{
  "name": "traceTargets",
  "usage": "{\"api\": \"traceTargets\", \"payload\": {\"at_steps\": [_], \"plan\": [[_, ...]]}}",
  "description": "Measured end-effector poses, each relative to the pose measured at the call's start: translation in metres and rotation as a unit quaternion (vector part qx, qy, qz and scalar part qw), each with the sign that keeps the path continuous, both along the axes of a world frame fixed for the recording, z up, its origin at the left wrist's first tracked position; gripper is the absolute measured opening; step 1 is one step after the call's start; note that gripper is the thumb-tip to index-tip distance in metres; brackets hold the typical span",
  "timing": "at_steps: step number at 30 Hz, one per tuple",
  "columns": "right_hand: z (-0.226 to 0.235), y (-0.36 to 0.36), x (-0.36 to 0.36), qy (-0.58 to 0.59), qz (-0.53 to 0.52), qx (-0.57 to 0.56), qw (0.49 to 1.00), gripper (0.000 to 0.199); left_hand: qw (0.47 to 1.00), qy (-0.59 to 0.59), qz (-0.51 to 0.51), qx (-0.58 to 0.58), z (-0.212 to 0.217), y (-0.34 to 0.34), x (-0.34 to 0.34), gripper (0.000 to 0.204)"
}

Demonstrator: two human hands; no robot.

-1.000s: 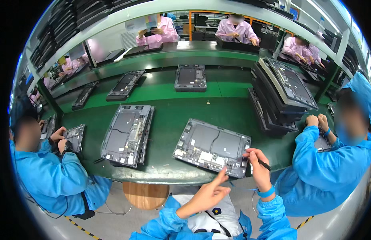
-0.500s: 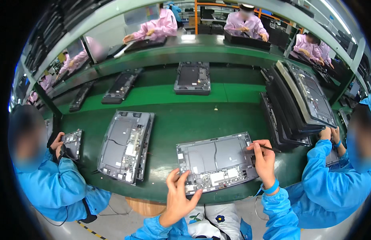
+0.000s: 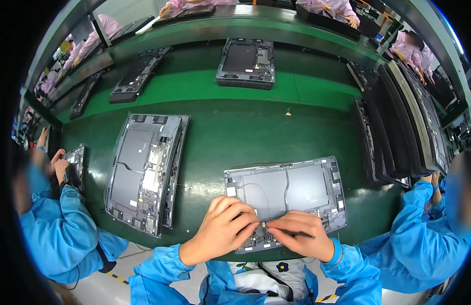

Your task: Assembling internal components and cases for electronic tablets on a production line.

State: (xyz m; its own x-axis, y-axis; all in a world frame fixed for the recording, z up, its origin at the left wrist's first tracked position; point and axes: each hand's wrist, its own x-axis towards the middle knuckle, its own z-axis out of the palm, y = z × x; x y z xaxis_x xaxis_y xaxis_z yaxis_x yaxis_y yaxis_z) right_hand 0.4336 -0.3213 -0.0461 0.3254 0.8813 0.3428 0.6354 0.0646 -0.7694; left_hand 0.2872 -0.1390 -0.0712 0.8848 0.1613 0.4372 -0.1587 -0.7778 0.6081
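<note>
An opened tablet-like device [image 3: 309, 185] lies on the green table in front of me, its dark flat panels, black cable and circuit board [image 3: 256, 243] exposed. Over the board, my left hand [image 3: 220, 226] is closed, with thumb and fingertips pinched at a small spot near the cable's lower end; what they grip is too small to make out. Close beside those fingertips, my right hand [image 3: 307, 235] is also closed. It keeps a thin black tool [image 3: 305, 235] in its grip, and its finger and thumb tips touch the same area. Both hands hide part of the board.
Left of the device sits a stack of similar opened units [image 3: 139, 168]. More stand farther back, including one unit [image 3: 245, 61] at the centre. A tall pile [image 3: 398, 122] rises at the right. Co-workers in blue sleeves [image 3: 68, 223] work on either side; others in pink sit across.
Both hands have come together over the board: the left from the device's lower-left corner, now pinching, the right from its right edge with the tool. The view has tilted downward.
</note>
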Motion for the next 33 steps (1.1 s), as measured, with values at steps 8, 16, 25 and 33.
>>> {"api": "traceTargets", "payload": {"at_steps": [8,16,25,33], "plan": [[-0.004,-0.002,-0.017,-0.135,-0.079,0.023,0.987,0.019,1.0,-0.012,-0.002,0.028,-0.002,0.002,0.001,0.019],[-0.005,0.0,-0.014,-0.053,-0.136,-0.009,0.989,0.008,0.989,0.131,-0.033,0.059,0.032,0.008,0.018,0.016],[-0.005,-0.003,-0.011,0.033,-0.146,-0.015,0.989,0.004,0.995,0.08,-0.012,0.05,0.02,0.011,0.024,0.024],[-0.008,-0.001,-0.009,0.005,-0.122,-0.002,0.992,0.004,0.999,0.026,0.04,-0.004,-0.015,-0.002,-0.044,0.039]]}}
